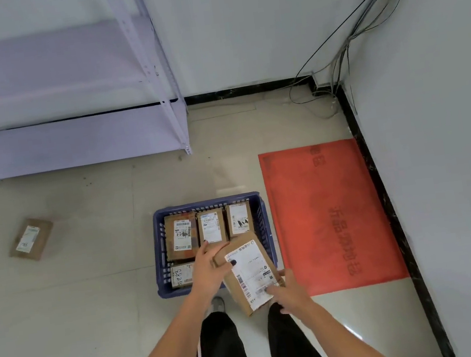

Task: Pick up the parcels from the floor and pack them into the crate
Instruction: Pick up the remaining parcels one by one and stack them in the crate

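Note:
A blue plastic crate (159,250) stands on the tiled floor in front of my feet. Several brown cardboard parcels with white labels lie flat inside it (181,235). I hold a larger brown parcel (250,274) tilted over the crate's near right corner. My left hand (209,269) grips its far left edge, thumb on the label. My right hand (289,291) holds its near right corner. One more brown parcel (31,239) lies on the floor well to the left of the crate.
A red mat (332,219) lies right of the crate, against the black skirting. A pale metal shelf rack (85,139) stands at the back left. Loose cables (334,71) hang in the far corner. My legs in dark trousers (223,351) are below the crate.

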Available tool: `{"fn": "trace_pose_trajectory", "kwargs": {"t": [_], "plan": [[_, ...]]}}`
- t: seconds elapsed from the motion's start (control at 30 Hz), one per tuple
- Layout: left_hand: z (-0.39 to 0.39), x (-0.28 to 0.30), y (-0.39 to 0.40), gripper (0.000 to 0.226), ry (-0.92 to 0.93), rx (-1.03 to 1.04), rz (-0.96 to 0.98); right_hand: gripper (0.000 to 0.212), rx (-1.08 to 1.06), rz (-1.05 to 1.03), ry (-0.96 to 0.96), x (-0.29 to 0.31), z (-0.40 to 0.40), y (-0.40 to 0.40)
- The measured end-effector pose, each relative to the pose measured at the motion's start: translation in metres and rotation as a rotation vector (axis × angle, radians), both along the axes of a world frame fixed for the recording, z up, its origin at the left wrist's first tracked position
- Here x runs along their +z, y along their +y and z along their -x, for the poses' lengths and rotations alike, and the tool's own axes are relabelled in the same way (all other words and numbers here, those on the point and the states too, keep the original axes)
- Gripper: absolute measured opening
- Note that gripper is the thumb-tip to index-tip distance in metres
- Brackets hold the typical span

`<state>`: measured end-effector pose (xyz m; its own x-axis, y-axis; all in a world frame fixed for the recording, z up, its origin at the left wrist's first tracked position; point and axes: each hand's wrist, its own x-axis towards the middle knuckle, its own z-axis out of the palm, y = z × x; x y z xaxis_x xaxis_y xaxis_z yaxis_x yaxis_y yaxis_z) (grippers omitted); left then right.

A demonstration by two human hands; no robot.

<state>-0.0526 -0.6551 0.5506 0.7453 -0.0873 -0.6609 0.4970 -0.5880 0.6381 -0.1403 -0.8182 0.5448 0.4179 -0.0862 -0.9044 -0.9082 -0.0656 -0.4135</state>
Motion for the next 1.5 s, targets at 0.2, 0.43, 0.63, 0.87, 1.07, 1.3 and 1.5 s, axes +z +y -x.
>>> {"fn": "trace_pose_trajectory", "kwargs": {"t": [0.2,0.43,0.63,0.87,1.07,1.3,1.5], "plan": [[0.003,-0.042,-0.039,0.061,0.143,0.213,0.053,0.031,0.126,0.105,-0.082,-0.045,0.001,-0.014],[0.003,-0.120,-0.058,0.058,0.254,0.288,0.017,0.053,0.060,0.077,-0.051,-0.116,-0.006,-0.011],[-0.017,-0.218,-0.059,0.051,0.268,0.214,-0.092,0.061,0.244,0.180,-0.133,-0.200,-0.037,-0.013],[-0.037,-0.334,-0.052,0.049,0.288,0.132,-0.226,0.071,0.432,0.270,-0.075,-0.311,-0.077,-0.005],[-0.025,-0.406,-0.046,0.043,0.301,0.082,-0.269,0.080,0.534,0.303,0.021,-0.381,-0.073,0.001],[-0.024,-0.454,-0.051,0.044,0.242,0.071,-0.240,0.083,0.520,0.308,0.074,-0.438,-0.079,-0.002],[-0.018,-0.466,-0.058,0.042,0.253,-0.020,-0.303,0.082,0.509,0.291,0.082,-0.461,-0.074,-0.001]]}}
